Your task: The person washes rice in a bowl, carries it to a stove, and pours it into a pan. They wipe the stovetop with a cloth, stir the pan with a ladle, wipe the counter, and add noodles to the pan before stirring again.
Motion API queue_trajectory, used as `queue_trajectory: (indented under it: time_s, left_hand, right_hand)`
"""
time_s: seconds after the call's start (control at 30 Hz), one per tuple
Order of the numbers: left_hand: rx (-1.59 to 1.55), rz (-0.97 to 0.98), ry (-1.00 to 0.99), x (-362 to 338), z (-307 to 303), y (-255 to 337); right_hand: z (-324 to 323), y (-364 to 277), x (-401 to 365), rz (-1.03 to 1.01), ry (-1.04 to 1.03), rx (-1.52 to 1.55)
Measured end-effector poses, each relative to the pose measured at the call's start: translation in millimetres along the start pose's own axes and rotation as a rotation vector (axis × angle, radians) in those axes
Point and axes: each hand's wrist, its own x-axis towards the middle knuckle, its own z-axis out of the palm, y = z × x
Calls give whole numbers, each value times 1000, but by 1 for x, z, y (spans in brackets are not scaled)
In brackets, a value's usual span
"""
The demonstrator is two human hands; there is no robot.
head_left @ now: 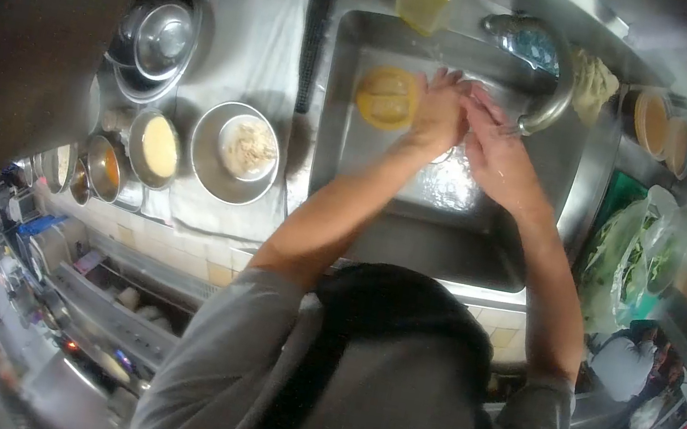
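Both hands are over the metal sink (337,154), below the curved tap (554,109). My left hand (442,115) reaches in with its fingers stretched toward the far side, holding nothing. Against it lies my right hand (500,150), its fingers extended along the left palm and wrist area. The right hand's skin glistens with wetness. Water runs bright over the sink floor beneath them. Just left of my left hand sits a round yellow item (386,97) in the sink.
A soap bottle (425,1) with yellow liquid stands behind the sink. To the left, a metal pot (236,153) with pale shreds and a bowl of yellow liquid (156,150) rest by a white cloth (252,27). Bagged greens (635,254) lie at right.
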Motion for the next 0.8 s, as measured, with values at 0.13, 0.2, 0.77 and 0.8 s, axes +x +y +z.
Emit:
queue_trajectory:
  time_s: [0.13,0.2,0.77,0.8]
  left_hand:
    - [-694,-581,-482,0,-39,-9]
    - [-464,-471,-886,9,-64,-3]
    - [74,227,-211,-6,-47,7]
    - [-249,80,-240,-7,-44,6]
  right_hand:
    - [-2,5,15,-156,12,-7]
    - [-3,-1,22,246,-99,284]
    - [-21,-29,-20,-118,-153,-306]
    - [-23,-28,-23,-83,-135,-227]
